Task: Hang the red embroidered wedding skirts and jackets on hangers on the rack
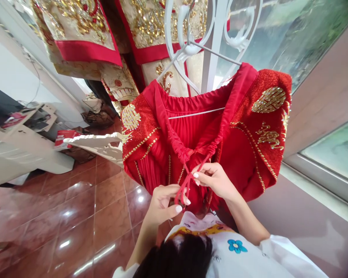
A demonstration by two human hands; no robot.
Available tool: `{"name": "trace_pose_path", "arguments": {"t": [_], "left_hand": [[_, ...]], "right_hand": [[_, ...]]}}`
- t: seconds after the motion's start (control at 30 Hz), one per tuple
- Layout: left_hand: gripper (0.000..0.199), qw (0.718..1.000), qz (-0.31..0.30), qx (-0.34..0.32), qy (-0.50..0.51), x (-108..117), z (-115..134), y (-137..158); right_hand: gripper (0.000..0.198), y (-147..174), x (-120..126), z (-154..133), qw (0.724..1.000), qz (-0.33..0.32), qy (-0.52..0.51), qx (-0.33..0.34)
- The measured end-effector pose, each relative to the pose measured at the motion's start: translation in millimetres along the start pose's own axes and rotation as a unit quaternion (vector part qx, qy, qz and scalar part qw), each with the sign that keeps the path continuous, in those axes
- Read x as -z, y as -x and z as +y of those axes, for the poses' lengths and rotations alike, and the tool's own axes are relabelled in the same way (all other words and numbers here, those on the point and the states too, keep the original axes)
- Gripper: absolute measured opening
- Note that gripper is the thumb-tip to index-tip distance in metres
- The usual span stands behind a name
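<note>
A red skirt (243, 154) with gold beading hangs in front of me, its gathered waistband spread on a white wire hanger (217, 55). Red drawstring cords (186, 178) come out of the waistband's front and cross in a loop between my hands. My right hand (213, 179) pinches the cord close to the crossing with thumb and finger. Lower and to the left, my left hand (166, 201) is closed around the looped ends, its fingers curled. Whether the crossing is a tight knot cannot be made out.
Cream garments with gold sequins (87, 23) hang behind, beside a white scrolled metal rack (210, 73). A window (330, 150) borders the right side. At left stand a white desk (46, 150), bags (100, 116) and a red box (66, 137) on the tiled floor (110, 197).
</note>
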State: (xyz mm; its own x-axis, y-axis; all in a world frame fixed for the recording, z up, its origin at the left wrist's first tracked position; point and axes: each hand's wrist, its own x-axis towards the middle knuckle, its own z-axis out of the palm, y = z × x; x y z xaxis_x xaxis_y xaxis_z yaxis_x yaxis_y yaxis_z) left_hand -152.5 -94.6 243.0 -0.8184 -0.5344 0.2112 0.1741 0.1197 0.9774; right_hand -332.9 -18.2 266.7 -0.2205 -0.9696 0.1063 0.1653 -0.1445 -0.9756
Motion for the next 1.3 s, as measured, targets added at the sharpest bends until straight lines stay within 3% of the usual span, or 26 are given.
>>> {"name": "trace_pose_path", "arguments": {"t": [0.1, 0.2, 0.3, 0.37, 0.43, 0.53, 0.6, 0.67, 0.7, 0.73, 0.77, 0.83, 0.9, 0.97, 1.03, 1.17, 1.23, 1.3], "left_hand": [[0.054, 0.989, 0.093, -0.031, 0.11, -4, -7, -1], [0.073, 0.978, 0.124, -0.062, 0.154, -5, -30, -5], [0.073, 0.955, 0.161, -0.198, 0.149, 6, -47, -1], [0.067, 0.921, 0.234, -0.274, 0.151, 24, -43, 8], [0.061, 0.904, 0.31, -0.267, 0.125, 49, -30, 18], [0.053, 0.9, 0.387, -0.198, -0.02, 87, -10, 25], [0.056, 0.857, 0.451, -0.224, -0.112, 99, -4, 22], [0.06, 0.791, 0.513, -0.298, -0.152, 91, -4, 11], [0.056, 0.788, 0.506, -0.313, -0.158, 79, -5, 4], [0.051, 0.811, 0.472, -0.302, -0.169, 63, -5, -4], [0.044, 0.855, 0.409, -0.268, -0.174, 45, -4, -14], [0.033, 0.945, 0.237, -0.139, -0.178, 7, -2, -32], [0.033, 0.974, 0.125, -0.053, -0.179, -23, 1, -48], [0.034, 0.977, 0.087, -0.026, -0.195, -37, 7, -58], [0.035, 0.971, 0.063, -0.037, -0.229, -33, 17, -63], [0.04, 0.936, 0.018, -0.142, -0.321, 7, 59, -67], [0.033, 0.902, 0.066, -0.213, -0.369, 35, 83, -72], [0.028, 0.857, 0.168, -0.266, -0.408, 63, 99, -78]], "right_hand": [[0.031, -1, -1, 2, 1.0, -0.007, 0.004, -0.002], [0.034, -1, -1, 3, 1.0, -0.001, 0.005, 0.009], [0.035, -2, 1, 5, 1.0, 0.01, 0.019, 0.014], [0.037, -2, 3, 7, 0.999, 0.024, 0.021, 0.006], [0.037, -2, 7, 8, 0.999, 0.035, 0.013, -0.013], [0.038, 0, 10, 6, 0.998, 0.046, 0.025, -0.029], [0.039, 3, 9, 3, 0.996, 0.058, 0.069, -0.017], [0.039, 5, 6, 0, 0.989, 0.072, 0.13, 0.01], [0.038, 5, 4, 0, 0.984, 0.077, 0.159, 0.025], [0.038, 6, 2, 0, 0.978, 0.08, 0.187, 0.039], [0.037, 6, 0, 1, 0.972, 0.083, 0.215, 0.05], [0.036, 5, -2, 4, 0.957, 0.088, 0.269, 0.069], [0.035, 4, -1, 5, 0.939, 0.089, 0.319, 0.092], [0.034, 5, 1, 0, 0.925, 0.08, 0.353, 0.116], [0.033, 9, 4, -13, 0.908, 0.066, 0.392, 0.134], [0.025, 20, 21, -65, 0.854, 0.058, 0.487, 0.175], [0.021, 23, 41, -93, 0.837, 0.066, 0.51, 0.189], [0.021, 22, 67, -112, 0.829, 0.107, 0.514, 0.192]]}}
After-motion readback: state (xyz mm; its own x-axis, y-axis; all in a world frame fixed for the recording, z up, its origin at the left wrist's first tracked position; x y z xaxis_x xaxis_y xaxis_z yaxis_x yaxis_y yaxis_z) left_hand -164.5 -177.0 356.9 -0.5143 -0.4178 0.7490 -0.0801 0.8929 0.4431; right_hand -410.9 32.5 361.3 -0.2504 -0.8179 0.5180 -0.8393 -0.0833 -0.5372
